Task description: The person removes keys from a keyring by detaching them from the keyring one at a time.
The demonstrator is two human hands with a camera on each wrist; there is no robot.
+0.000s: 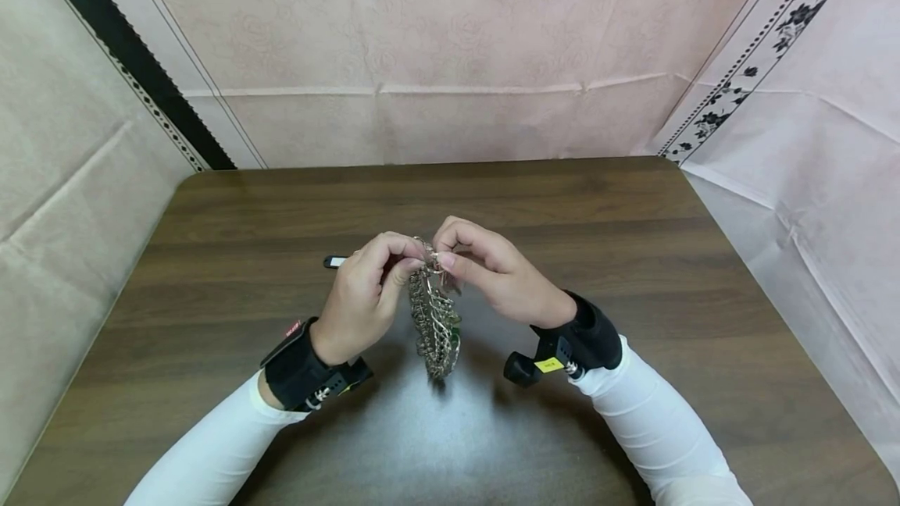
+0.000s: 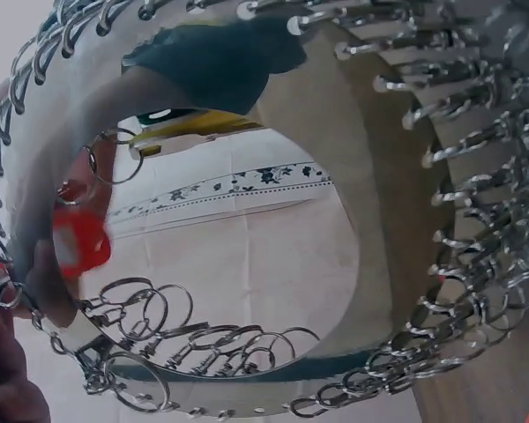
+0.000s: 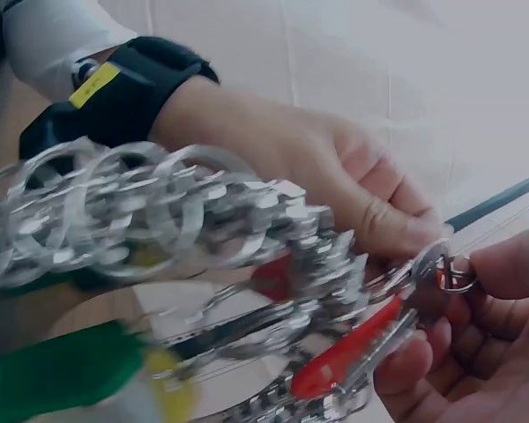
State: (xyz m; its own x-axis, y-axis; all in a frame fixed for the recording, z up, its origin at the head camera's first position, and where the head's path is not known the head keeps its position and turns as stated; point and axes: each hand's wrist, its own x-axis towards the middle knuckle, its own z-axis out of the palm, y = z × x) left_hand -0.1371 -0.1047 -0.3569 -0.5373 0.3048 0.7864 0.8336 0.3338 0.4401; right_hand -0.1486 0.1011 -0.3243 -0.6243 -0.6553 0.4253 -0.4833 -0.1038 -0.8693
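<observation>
Between both hands hangs a large hoop point(image 1: 434, 322) crowded with small metal split rings and clasps. In the left wrist view the hoop point(image 2: 388, 176) fills much of the frame around a wide round opening. My left hand point(image 1: 369, 295) grips its top edge between thumb and curled fingers. Opposite it, my right hand point(image 1: 502, 276) pinches a small split ring point(image 3: 458, 275) at the same top edge. A red-covered key point(image 3: 346, 352) hangs just beside those fingertips. A green tag or key cover point(image 3: 62, 366) shows lower left, blurred. Through the hoop appears a yellow-covered key point(image 2: 194, 128).
A brown wood-grain table point(image 1: 246, 256) lies beneath the hands. Behind the left hand sticks out a small black object with a white label point(image 1: 336, 261), partly hidden. Pale patterned cloth point(image 1: 457, 45) surrounds the table at the back and sides.
</observation>
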